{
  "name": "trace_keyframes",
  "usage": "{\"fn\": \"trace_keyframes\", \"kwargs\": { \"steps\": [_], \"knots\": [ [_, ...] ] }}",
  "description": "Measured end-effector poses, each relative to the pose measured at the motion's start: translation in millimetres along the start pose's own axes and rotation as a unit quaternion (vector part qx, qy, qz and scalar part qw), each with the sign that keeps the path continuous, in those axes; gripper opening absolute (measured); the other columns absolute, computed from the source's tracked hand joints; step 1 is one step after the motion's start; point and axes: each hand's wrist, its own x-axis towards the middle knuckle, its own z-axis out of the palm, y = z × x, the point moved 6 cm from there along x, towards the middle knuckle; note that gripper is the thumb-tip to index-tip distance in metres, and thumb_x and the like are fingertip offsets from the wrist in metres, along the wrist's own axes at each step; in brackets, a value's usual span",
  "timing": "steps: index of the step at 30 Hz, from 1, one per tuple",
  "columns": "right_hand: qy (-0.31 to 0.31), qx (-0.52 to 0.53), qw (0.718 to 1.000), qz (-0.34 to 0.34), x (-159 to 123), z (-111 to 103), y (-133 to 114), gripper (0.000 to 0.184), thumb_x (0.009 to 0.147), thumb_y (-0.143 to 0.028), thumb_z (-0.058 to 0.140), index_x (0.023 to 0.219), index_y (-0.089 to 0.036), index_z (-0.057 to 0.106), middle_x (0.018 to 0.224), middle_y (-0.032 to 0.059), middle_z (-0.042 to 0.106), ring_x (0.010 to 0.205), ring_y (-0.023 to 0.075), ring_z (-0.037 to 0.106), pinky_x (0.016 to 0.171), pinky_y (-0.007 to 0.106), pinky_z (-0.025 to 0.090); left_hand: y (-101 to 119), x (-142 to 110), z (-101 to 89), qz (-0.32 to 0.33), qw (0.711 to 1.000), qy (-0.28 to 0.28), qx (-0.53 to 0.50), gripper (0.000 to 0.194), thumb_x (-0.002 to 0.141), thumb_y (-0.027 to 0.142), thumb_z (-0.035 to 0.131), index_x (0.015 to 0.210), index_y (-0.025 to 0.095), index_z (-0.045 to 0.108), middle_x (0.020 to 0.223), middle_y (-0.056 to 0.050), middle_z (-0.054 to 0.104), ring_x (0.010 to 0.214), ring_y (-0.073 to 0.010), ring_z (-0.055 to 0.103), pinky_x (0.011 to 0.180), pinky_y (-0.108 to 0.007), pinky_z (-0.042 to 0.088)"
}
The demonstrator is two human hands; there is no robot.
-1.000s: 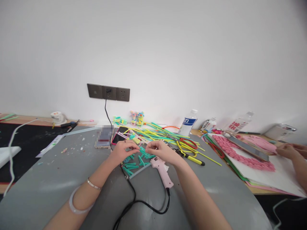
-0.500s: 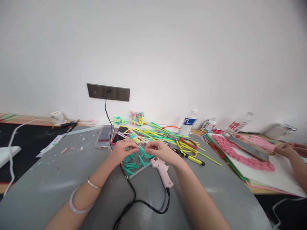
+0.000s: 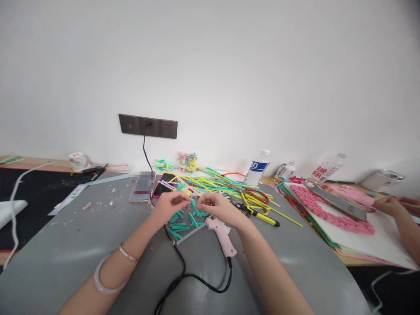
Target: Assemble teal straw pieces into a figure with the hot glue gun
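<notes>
My left hand (image 3: pixel 169 206) and my right hand (image 3: pixel 219 207) face each other above the middle of the grey table, fingers pinched. Between their fingertips is a short teal pipe cleaner piece (image 3: pixel 194 204); the exact grip is partly hidden by the fingers. Several folded teal pipe cleaner pieces (image 3: pixel 179 227) lie just below. A pink glue gun (image 3: pixel 223 238) rests under my right wrist, its glue stick (image 3: pixel 191 234) pointing left. Just past my hands sits a small yellow and teal pipe cleaner figure (image 3: pixel 186 191).
Long yellow and teal pipe cleaners (image 3: pixel 210 181) spread behind my hands, with yellow-handled pliers (image 3: pixel 264 217) to the right. A bottle (image 3: pixel 257 168) stands near the wall. Phones (image 3: pixel 164 184) lie at the back left. Another person's hands (image 3: pixel 393 205) are at the far right.
Both hands stay pinched at nearly the same spot, with only slight finger movement. The table items have not visibly moved.
</notes>
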Motion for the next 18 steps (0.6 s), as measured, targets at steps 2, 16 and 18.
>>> {"fn": "trace_keyframes", "kwargs": {
  "steps": [2, 16, 18],
  "knots": [
    [0.002, 0.003, 1.000, 0.000, -0.1, 0.2, 0.4, 0.018, 0.078, -0.035, 0.067, 0.074, -0.018, 0.064, 0.064, -0.0033, 0.052, 0.056, 0.0105, 0.041, 0.052, 0.024, 0.031, -1.2, -0.1, 1.9, -0.020, 0.999, 0.003, -0.035, 0.014, 0.076, 0.029, 0.076, 0.081, 0.017, 0.072, 0.066, -0.002, 0.075, 0.061, -0.0184, 0.073, 0.062, -0.026, 0.059],
    [0.001, 0.015, 1.000, -0.011, 0.4, 2.2, -1.2, 0.022, 0.078, -0.039, 0.069, 0.073, -0.018, 0.063, 0.066, -0.0027, 0.052, 0.062, 0.0124, 0.043, 0.055, 0.024, 0.033, -8.6, 0.2, 4.6, -0.087, 0.990, 0.022, -0.113, 0.035, 0.066, 0.046, 0.084, 0.077, 0.015, 0.070, 0.065, -0.002, 0.075, 0.061, -0.0205, 0.074, 0.064, -0.032, 0.063],
    [0.001, 0.020, 1.000, -0.012, 0.8, 2.9, -1.0, 0.024, 0.078, -0.040, 0.070, 0.073, -0.019, 0.062, 0.066, -0.0026, 0.053, 0.062, 0.0124, 0.043, 0.055, 0.024, 0.033, -9.4, -0.1, 5.1, -0.093, 0.988, 0.023, -0.117, 0.038, 0.066, 0.048, 0.084, 0.078, 0.015, 0.071, 0.066, -0.003, 0.075, 0.062, -0.0215, 0.074, 0.064, -0.033, 0.063]
  ]
}}
